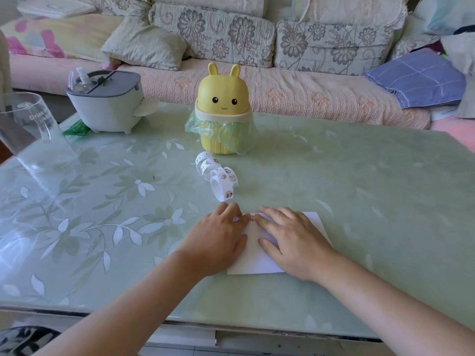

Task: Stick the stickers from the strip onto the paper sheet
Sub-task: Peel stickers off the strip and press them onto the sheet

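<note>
The paper sheet (pixel 257 258) is lying on the tabletop (pixel 359 201) close to the person, and both hands are resting on it. The left hand (pixel 221 237) is lying with its grip spread, thumb apart from the fingers. Its fingertips are touching the near end of the sticker strip (pixel 221 176) at the far edge of the sheet. I cannot tell if they are also lifting that end. The right hand (pixel 290 240) is lying flat too, fingers straight, pinching nothing. Its index fingertip is sitting just beside one small sticker (pixel 252 218) at the sheet's far edge.

It seems the step in hand is fixing this sticker. To do it well, I think the right finger should be rubbing from the middle of the sticker outward, so no corner is standing up, while the left hand is keeping the strip end still. The strip is curling in loose loops toward the yellow bin (pixel 222 98) and could spring back or drag the sheet.

About containers: the yellow bin is standing with its lid closed and a green bag (pixel 223 132) hanging out around its waist, so what is inside is hidden. The grey container (pixel 108 104) is also covered, with something white sticking out at its side. The clear cup (pixel 28 124) at the left edge is showing no contents that I can make out.
</note>
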Tool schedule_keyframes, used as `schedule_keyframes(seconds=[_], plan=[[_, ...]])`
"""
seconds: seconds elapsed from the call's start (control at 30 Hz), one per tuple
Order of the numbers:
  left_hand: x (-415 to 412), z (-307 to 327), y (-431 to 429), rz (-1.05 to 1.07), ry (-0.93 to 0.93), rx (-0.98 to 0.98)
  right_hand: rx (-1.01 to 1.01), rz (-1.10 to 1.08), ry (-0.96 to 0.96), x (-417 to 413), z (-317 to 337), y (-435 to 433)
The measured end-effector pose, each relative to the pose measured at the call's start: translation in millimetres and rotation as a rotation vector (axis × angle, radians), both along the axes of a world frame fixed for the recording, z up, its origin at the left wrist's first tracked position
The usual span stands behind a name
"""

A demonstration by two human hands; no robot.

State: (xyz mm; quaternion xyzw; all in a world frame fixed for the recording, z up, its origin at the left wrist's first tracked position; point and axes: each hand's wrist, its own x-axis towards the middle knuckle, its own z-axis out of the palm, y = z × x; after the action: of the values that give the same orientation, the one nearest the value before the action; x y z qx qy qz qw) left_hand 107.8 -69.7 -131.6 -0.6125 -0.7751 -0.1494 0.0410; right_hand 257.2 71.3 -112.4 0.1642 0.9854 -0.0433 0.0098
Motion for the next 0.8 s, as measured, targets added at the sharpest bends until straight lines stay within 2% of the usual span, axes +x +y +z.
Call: schedule_keyframes(seconds=[0.1, 0.3, 0.5, 0.63, 0.73, 0.8], plan=[[-4.3, -0.1, -0.9, -0.035, -0.038, 0.006, -0.039, 0.002, 0.005, 2.8, -1.8, 0.7], [-7.8, -1.2, -3.7, -0.060, -0.050, 0.019, 0.014, 0.017, -0.025, 0.3, -1.4, 2.6], [-7.6, -5.7, -0.9, 0.007, -0.093, 0.018, 0.088, -0.006, 0.187, -8.4, -8.0, 7.6], [-9.4, -5.8, -0.1, -0.010, -0.141, 0.049, 0.068, -0.044, 0.253, -16.7, -5.6, 11.9], [-12.8, -0.5, 2.1, 0.012, -0.235, 0.189, -0.060, -0.095, 0.312, -27.4, 0.6, 11.3], [-17.7, 5.9, 4.2, 0.129, -0.292, 0.348, -0.153, -0.130, 0.327, -37.6, 8.0, 11.6]])
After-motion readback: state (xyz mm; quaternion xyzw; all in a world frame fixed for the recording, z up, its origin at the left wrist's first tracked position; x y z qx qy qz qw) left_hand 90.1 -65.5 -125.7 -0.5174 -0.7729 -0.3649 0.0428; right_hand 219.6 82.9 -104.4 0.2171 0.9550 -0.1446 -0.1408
